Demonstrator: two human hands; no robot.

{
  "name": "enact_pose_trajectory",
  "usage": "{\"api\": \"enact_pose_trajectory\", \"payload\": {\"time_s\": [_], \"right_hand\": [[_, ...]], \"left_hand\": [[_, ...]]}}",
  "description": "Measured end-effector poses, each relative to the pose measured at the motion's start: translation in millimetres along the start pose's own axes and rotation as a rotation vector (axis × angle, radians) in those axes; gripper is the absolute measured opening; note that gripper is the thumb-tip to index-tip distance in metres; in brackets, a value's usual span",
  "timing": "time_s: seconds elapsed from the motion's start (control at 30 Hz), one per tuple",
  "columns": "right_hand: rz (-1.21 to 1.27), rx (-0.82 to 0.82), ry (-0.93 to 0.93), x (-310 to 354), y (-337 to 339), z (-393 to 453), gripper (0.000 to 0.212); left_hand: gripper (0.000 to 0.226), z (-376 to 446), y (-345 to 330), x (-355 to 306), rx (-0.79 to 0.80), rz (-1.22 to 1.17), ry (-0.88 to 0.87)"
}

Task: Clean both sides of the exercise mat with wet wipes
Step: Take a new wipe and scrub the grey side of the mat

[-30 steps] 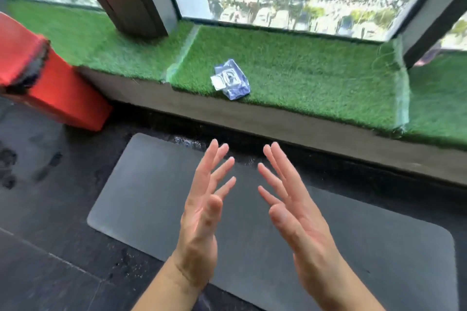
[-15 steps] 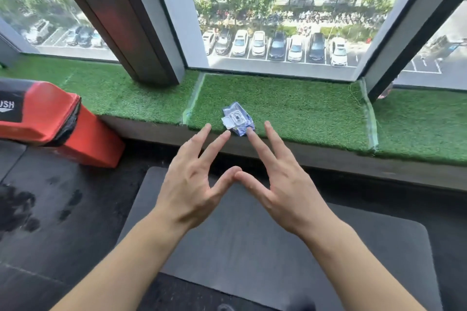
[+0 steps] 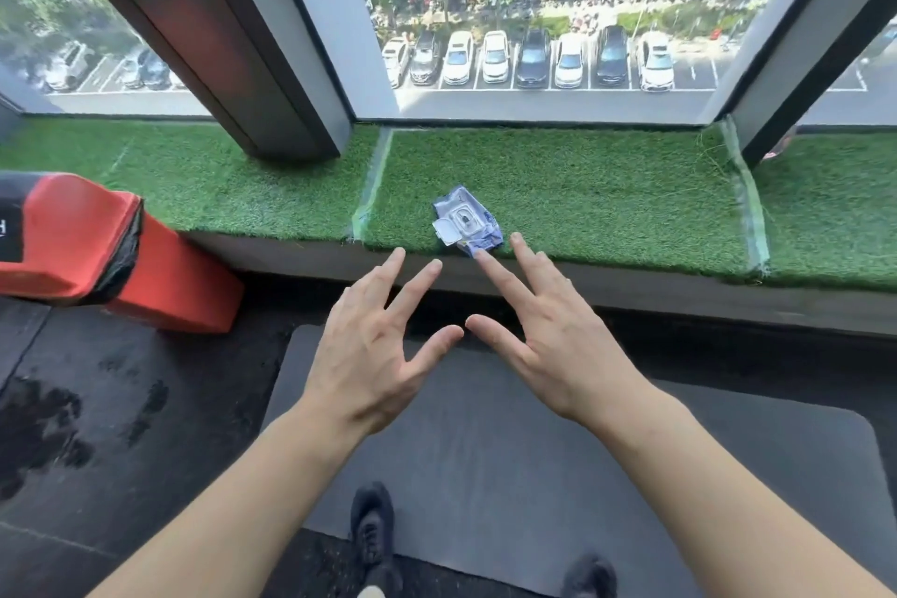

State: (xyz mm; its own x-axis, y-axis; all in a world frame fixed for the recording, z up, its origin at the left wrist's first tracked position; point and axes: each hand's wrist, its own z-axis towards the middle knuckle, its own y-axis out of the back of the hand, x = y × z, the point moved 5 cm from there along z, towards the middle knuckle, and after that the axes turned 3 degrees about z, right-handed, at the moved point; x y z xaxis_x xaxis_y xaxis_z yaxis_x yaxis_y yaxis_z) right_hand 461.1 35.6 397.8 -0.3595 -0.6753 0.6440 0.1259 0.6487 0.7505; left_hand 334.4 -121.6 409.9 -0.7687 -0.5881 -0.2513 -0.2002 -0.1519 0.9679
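Reaching toward the centre of the frame, our left hand [image 3: 369, 354] and right hand [image 3: 558, 345] are both released, fingers straight and spread, palms down, grasping nothing; the two thumbs nearly meet. We note the wet wipes pack [image 3: 465, 222], a crumpled blue packet with its white lid flap open, lying on the green artificial turf ledge [image 3: 606, 199] just above centre, below the window [image 3: 534, 15]. The right hand's fingertips [image 3: 515, 239] overlap the pack's near edge in the frame; we cannot tell whether they touch it. The grey exercise mat [image 3: 509, 442] lies flat on the dark floor [image 3: 121, 403] in the lower half of the frame, beneath our forearms, with two dark shoes [image 3: 371, 529] at its near edge. A red padded block [image 3: 73, 238] stands at the left, against the ledge.
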Motion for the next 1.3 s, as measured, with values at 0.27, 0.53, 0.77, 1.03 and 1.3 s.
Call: {"api": "enact_pose_trajectory", "payload": {"time_s": [0.27,0.53,0.77,1.03,1.3], "right_hand": [[-0.007,-0.056,-0.219,-47.6,-93.4,146.0,0.086],[-0.023,-0.109,-0.341,-152.1,-194.1,319.1,0.077],[-0.099,-0.016,-0.427,-250.3,-258.5,382.2,0.093],[-0.164,0.025,-0.362,-296.6,-282.0,416.4,0.078],[-0.323,0.187,-0.356,-308.7,-296.5,445.1,0.081]], "left_hand": [[0.066,128.6,-101.3,110.4,0.029,0.046,-0.106],[0.046,312.7,-270.4,208.3,0.159,-0.009,-0.154],[0.028,418.8,-387.4,199.5,0.248,0.190,-0.273],[0.020,465.2,-449.3,197.6,0.262,0.244,-0.216],[0.026,488.5,-449.2,217.6,0.202,0.232,-0.066]]}}
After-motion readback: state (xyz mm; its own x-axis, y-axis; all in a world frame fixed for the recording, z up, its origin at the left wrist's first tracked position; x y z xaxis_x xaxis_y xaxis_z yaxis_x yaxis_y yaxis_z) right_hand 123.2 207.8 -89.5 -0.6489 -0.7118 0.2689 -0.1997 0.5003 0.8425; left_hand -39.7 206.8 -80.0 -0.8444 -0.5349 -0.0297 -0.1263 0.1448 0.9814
